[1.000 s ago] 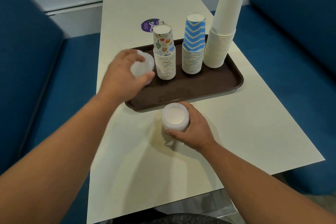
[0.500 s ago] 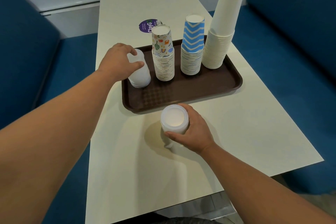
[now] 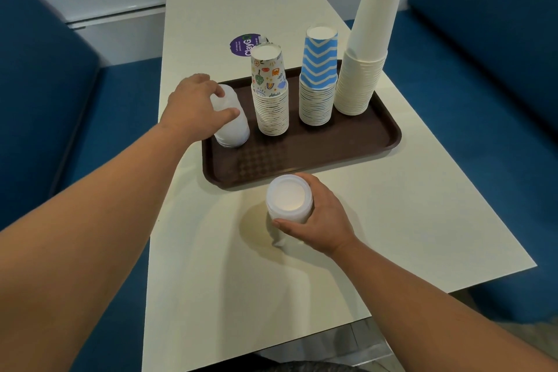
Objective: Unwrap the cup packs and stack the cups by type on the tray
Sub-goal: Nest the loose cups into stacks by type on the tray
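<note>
A brown tray [image 3: 305,160] lies across the cream table. On it stand upside-down stacks: a patterned cup stack [image 3: 269,90], a blue zigzag stack [image 3: 319,75] and a tall plain white stack [image 3: 367,48]. My left hand [image 3: 193,106] grips a short stack of translucent plastic cups [image 3: 234,128] standing on the tray's left end. In front of the tray my right hand [image 3: 317,216] holds a second translucent cup stack [image 3: 288,199] upright on the table, with a bit of clear wrap at its base.
A round purple sticker [image 3: 243,45] is on the table [image 3: 392,205] behind the tray. Blue bench seats flank the table on both sides. A white wall ledge runs along the back.
My left hand carried its translucent stack from above the tray's left edge down onto the tray beside the patterned stack. My right hand and its stack stayed put.
</note>
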{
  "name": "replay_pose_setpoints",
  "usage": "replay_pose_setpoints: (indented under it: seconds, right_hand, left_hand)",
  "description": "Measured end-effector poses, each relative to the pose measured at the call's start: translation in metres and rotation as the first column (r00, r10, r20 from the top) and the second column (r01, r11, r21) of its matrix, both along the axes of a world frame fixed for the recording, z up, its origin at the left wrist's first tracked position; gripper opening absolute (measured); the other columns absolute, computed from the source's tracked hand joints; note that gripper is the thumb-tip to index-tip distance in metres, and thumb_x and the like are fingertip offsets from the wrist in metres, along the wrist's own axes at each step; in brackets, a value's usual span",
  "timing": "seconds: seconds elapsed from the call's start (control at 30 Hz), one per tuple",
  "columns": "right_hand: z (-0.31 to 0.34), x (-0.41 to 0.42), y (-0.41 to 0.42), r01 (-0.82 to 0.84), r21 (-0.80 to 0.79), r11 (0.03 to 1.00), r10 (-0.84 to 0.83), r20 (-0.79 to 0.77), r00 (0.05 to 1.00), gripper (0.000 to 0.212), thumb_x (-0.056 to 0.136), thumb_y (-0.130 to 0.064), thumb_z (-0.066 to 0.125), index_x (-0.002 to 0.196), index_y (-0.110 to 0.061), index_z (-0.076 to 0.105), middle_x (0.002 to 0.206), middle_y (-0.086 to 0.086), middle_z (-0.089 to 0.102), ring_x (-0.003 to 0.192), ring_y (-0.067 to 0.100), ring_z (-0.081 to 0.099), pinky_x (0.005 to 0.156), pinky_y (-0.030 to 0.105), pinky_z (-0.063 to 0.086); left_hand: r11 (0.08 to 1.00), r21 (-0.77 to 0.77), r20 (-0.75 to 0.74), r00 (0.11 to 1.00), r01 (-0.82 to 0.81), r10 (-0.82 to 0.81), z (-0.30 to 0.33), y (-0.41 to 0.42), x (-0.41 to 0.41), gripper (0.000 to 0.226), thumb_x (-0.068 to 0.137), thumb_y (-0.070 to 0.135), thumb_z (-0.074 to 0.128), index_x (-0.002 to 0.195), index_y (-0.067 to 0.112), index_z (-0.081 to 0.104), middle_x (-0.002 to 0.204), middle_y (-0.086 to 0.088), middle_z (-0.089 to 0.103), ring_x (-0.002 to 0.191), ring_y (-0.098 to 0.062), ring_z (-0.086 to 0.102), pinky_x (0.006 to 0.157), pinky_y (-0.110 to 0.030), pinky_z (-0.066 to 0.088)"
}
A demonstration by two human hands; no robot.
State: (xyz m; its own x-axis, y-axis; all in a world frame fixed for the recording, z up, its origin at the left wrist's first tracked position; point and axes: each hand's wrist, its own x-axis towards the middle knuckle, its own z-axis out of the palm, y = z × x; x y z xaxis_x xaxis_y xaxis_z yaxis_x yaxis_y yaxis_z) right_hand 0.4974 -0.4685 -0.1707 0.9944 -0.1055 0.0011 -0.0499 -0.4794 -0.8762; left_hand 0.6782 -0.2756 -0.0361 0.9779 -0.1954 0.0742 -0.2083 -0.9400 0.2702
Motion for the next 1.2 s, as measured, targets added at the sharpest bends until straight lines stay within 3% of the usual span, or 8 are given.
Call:
replay_pose_setpoints:
  seconds: [0.13, 0.2, 0.3, 0.43, 0.53, 1.0, 1.1, 1.2]
  right_hand:
    - [0.003, 0.0, 0.0, -0.004, 0.004, 1.0, 0.004, 0.009, 1.0, 0.088, 0.054, -0.065, 0.079, 0.132, -0.036, 0.047, 0.128, -0.018, 0.057, 0.121, 0.013, 0.053, 0.1, 0.041, 0.048]
    - [0.007, 0.0, -0.001, -0.006, 0.014, 1.0, 0.006, 0.015, 1.0, 0.084, 0.054, -0.062, 0.081, 0.127, -0.037, 0.05, 0.123, -0.019, 0.06, 0.116, 0.01, 0.057, 0.097, 0.039, 0.049]
    - [0.014, 0.001, -0.002, -0.024, -0.006, 1.0, 0.024, -0.004, 1.0, 0.078, 0.054, -0.052, 0.085, 0.123, -0.038, 0.051, 0.114, -0.02, 0.063, 0.105, 0.007, 0.061, 0.09, 0.033, 0.052]
    - [0.016, 0.003, -0.002, -0.052, -0.017, 0.998, 0.051, -0.045, 0.998, 0.085, 0.053, -0.038, 0.088, 0.128, -0.033, 0.05, 0.111, -0.017, 0.063, 0.101, 0.009, 0.062, 0.088, 0.034, 0.054]
    - [0.021, 0.003, 0.0, -0.068, -0.022, 0.997, 0.067, -0.037, 0.997, 0.087, 0.047, -0.05, 0.084, 0.127, -0.034, 0.052, 0.109, -0.022, 0.061, 0.1, 0.005, 0.061, 0.088, 0.029, 0.054]
    - [0.007, 0.004, 0.002, -0.071, -0.132, 0.989, 0.065, -0.05, 0.997, 0.093, 0.055, -0.071, 0.076, 0.136, -0.04, 0.042, 0.129, -0.014, 0.059, 0.119, 0.011, 0.054, 0.096, 0.038, 0.051]
    - [0.005, 0.002, 0.001, -0.086, -0.169, 0.982, 0.068, -0.11, 0.992, 0.099, 0.055, -0.073, 0.072, 0.141, -0.038, 0.035, 0.14, -0.007, 0.05, 0.136, 0.019, 0.04, 0.11, 0.043, 0.04]
    - [0.006, 0.001, 0.0, -0.105, -0.207, 0.973, 0.085, -0.103, 0.991, 0.1, 0.063, -0.065, 0.078, 0.146, -0.029, 0.036, 0.146, -0.003, 0.046, 0.143, 0.021, 0.028, 0.122, 0.033, 0.016]
  left_hand:
    - [0.985, -0.146, 0.103, 0.992, 0.09, -0.076, 0.011, -0.016, -0.047, 0.048, 0.081, 0.047, 0.072, 0.121, 0.021, 0.061, 0.145, -0.002, 0.043, 0.136, -0.019, 0.036, 0.112, -0.033, 0.028]
    - [0.958, -0.176, 0.028, 0.974, 0.226, -0.225, 0.006, -0.031, -0.081, 0.046, 0.079, 0.043, 0.075, 0.117, 0.019, 0.063, 0.13, -0.001, 0.054, 0.122, -0.018, 0.049, 0.101, -0.023, 0.032]
    - [0.925, -0.079, -0.184, 0.906, 0.372, -0.38, -0.018, -0.053, -0.122, 0.061, 0.071, 0.057, 0.071, 0.121, 0.023, 0.059, 0.12, 0.002, 0.055, 0.111, -0.018, 0.055, 0.097, -0.03, 0.044]
    - [0.96, 0.012, -0.282, 0.922, 0.28, -0.265, -0.04, -0.066, -0.146, 0.07, 0.069, 0.06, 0.071, 0.129, 0.033, 0.047, 0.121, 0.005, 0.05, 0.106, -0.02, 0.056, 0.085, -0.032, 0.048]
    - [0.974, -0.009, -0.266, 0.939, 0.226, -0.22, -0.04, -0.066, -0.146, 0.067, 0.072, 0.055, 0.071, 0.131, 0.033, 0.045, 0.123, 0.005, 0.051, 0.107, -0.019, 0.056, 0.079, -0.026, 0.043]
    - [0.98, -0.037, -0.226, 0.954, 0.195, -0.198, -0.015, -0.053, -0.143, 0.075, 0.078, 0.059, 0.069, 0.142, 0.034, 0.038, 0.144, 0.009, 0.044, 0.127, -0.016, 0.044, 0.099, -0.033, 0.041]
    - [0.979, -0.089, -0.176, 0.964, 0.184, -0.197, -0.009, -0.048, -0.14, 0.075, 0.077, 0.058, 0.069, 0.142, 0.034, 0.04, 0.143, 0.01, 0.046, 0.126, -0.014, 0.046, 0.099, -0.029, 0.039]
    - [0.977, -0.136, -0.158, 0.97, 0.163, -0.184, -0.005, -0.043, -0.137, 0.075, 0.076, 0.059, 0.071, 0.14, 0.034, 0.043, 0.141, 0.011, 0.049, 0.124, -0.012, 0.047, 0.096, -0.026, 0.038]
